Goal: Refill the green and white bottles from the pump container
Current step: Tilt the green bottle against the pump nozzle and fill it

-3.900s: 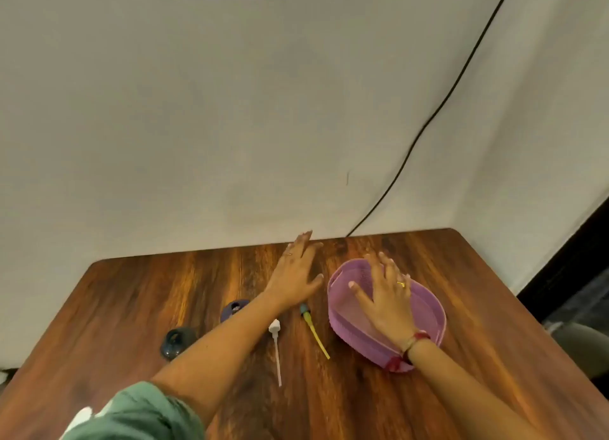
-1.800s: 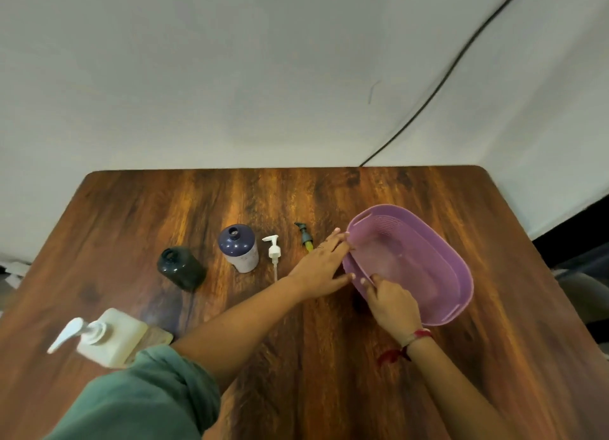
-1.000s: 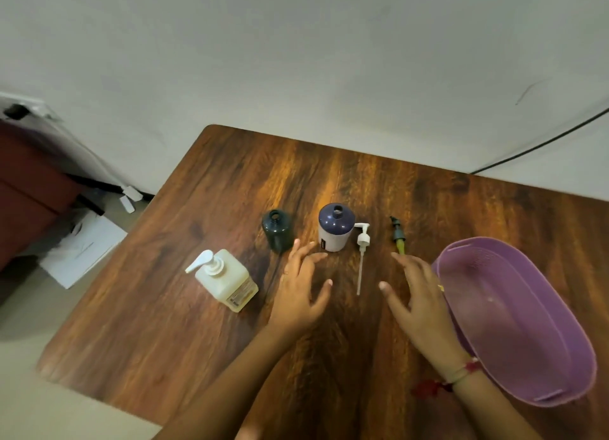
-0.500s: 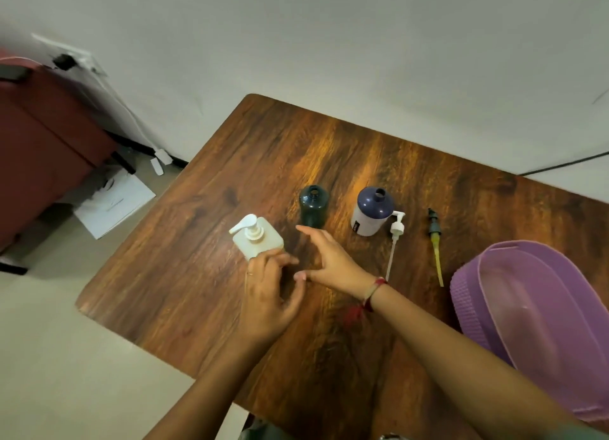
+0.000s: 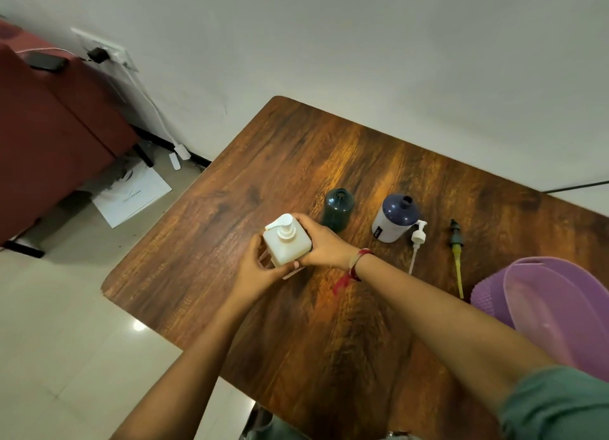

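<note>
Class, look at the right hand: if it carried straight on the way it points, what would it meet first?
The pump container: the right hand grips its side, fingers curled round it. Past that, it would probably meet the left hand, which holds the other side, though depth is hard to judge.

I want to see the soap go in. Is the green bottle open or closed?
Open. The green bottle stands upright with its round mouth bare, and there is no cap or pump on it.
</note>
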